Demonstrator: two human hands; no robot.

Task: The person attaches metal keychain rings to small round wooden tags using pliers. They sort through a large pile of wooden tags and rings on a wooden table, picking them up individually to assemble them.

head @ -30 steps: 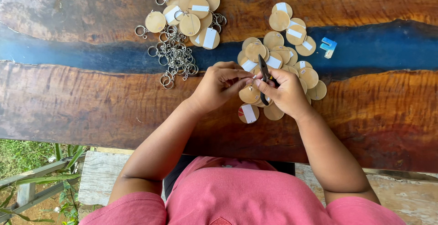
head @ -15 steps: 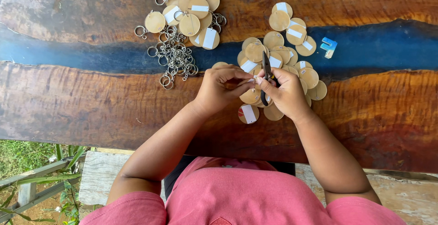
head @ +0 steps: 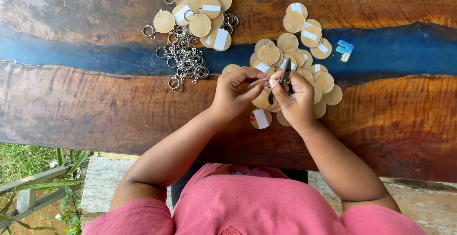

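my left hand (head: 234,93) pinches a small round wooden disc (head: 262,100) by its edge, fingers closed on it to steady it. my right hand (head: 293,100) is closed around small dark-handled pliers (head: 284,74), nose pointing far, meeting the disc just over the loose pile of plain wooden discs (head: 304,68), probably so parts stay within reach. a heap of metal key rings (head: 184,60) lies to the left, finished ringed discs (head: 197,13) beyond it. bare slab wood table (head: 85,106) opens left; the near edge runs close under my forearms.
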